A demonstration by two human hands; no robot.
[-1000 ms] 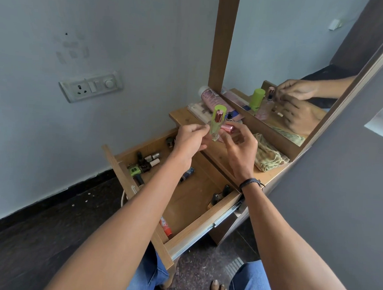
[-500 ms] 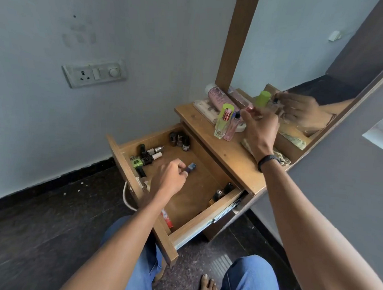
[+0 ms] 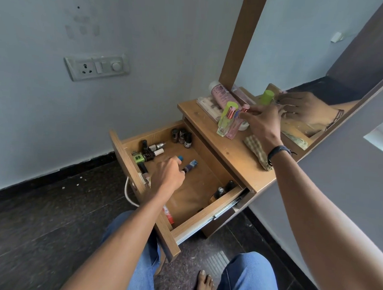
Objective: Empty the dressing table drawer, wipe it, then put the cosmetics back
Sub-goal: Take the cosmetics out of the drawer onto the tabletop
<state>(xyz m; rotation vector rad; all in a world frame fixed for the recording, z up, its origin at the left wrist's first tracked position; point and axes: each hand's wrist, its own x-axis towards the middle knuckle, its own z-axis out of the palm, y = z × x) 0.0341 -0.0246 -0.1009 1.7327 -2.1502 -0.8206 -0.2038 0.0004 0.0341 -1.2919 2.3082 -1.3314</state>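
The wooden drawer (image 3: 204, 221) stands pulled out with cosmetics in it. My left hand (image 3: 169, 175) is inside, its fingers curled onto the dark cap end of a blue patterned bottle (image 3: 191, 165) that lies flat on the drawer floor. My right hand (image 3: 261, 120) is over the table top (image 3: 230, 155), with its fingertips on the rose cap of a pink perfume bottle (image 3: 234, 128) that stands upright. A green perfume bottle (image 3: 225, 121) stands touching it on the left.
Nail polish bottles (image 3: 182, 136) stand at the drawer's back, more bottles (image 3: 149, 153) lie at its left, two dark ones (image 3: 223, 189) at its right, and a red tube (image 3: 168, 214) in front. On the table top are a pink tube (image 3: 222, 96), palette (image 3: 207, 108), white jar (image 3: 244, 125) and folded cloth (image 3: 259, 154).
Both hands held the green and pink bottles over the table. The green bottle was set down, my left hand dropped into the drawer onto the blue bottle, and my right hand stood the pink bottle beside it.
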